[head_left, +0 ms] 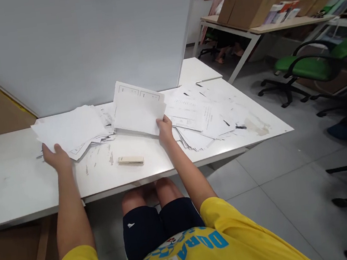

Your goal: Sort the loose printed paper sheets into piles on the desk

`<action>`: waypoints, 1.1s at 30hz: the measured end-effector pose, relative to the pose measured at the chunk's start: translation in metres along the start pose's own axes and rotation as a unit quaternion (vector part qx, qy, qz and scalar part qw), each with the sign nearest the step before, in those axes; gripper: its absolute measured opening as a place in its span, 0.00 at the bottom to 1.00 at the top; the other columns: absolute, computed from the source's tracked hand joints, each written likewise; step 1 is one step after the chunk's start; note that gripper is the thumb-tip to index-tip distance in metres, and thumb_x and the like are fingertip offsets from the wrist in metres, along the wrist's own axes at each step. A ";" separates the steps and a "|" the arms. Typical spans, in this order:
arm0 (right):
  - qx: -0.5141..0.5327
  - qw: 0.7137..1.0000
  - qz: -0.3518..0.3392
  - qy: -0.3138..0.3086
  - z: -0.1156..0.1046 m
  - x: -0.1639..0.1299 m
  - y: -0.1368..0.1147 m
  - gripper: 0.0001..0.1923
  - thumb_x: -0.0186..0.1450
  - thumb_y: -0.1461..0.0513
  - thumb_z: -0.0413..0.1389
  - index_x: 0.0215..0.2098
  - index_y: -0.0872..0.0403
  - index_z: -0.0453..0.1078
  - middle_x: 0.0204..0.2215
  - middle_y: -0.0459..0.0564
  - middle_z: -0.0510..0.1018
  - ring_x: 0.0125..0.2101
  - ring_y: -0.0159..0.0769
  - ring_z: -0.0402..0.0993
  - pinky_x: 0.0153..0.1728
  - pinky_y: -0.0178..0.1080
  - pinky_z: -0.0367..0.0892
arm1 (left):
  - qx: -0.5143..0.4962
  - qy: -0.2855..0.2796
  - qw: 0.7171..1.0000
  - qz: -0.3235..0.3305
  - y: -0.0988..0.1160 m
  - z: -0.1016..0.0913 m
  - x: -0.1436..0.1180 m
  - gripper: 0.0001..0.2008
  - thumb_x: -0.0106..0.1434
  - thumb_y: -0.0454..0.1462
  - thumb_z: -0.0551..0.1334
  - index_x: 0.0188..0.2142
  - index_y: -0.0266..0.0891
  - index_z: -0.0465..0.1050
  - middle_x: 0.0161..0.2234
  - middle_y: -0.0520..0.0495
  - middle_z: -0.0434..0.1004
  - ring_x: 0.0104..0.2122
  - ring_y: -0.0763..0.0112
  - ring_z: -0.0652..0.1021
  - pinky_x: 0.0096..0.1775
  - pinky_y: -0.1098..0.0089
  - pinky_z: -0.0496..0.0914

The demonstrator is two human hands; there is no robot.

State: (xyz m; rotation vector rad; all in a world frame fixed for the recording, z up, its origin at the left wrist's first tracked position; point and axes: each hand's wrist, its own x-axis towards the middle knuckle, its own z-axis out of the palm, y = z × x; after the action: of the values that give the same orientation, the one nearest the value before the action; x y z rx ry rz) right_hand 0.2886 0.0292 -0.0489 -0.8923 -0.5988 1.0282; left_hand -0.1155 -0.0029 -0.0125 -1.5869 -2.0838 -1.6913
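Note:
In my right hand (165, 130) are a few sheets of paper (138, 109), pinched at their lower right corner and tilted up off the desk. Printed boxes show along their top edge. My left hand (57, 157) grips the near left edge of white sheets (69, 128) on top of an uneven paper pile, thumb uppermost and other fingers partly hidden. A cream stapler (131, 160) lies on the desk between my forearms, touched by neither hand. Right of my right hand, a loose spread of printed sheets (190, 113) covers the desk.
A large white board (85, 43) stands upright along the back of the white desk (7, 181). Dark scraps and stains mark the desk's right end. Cardboard boxes (250, 9) sit on another table at the right, with a green chair (309, 67) before it.

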 end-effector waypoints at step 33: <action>-0.205 0.957 -0.088 -0.184 -0.025 -0.035 -0.038 0.12 0.58 0.66 0.59 0.41 0.51 0.71 0.34 0.43 0.77 0.41 0.39 0.71 0.52 0.43 0.66 | -0.269 -0.240 0.932 0.048 0.096 0.091 -0.094 0.32 0.61 0.62 0.59 0.51 0.41 0.65 0.51 0.38 0.73 0.54 0.58 0.74 0.60 0.56 0.66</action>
State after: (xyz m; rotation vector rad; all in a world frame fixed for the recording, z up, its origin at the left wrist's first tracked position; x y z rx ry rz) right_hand 0.3111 -0.0202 -0.0298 -0.9902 -1.2174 0.9267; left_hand 0.0451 -0.0093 -0.0348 -2.4280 -1.7290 -2.1361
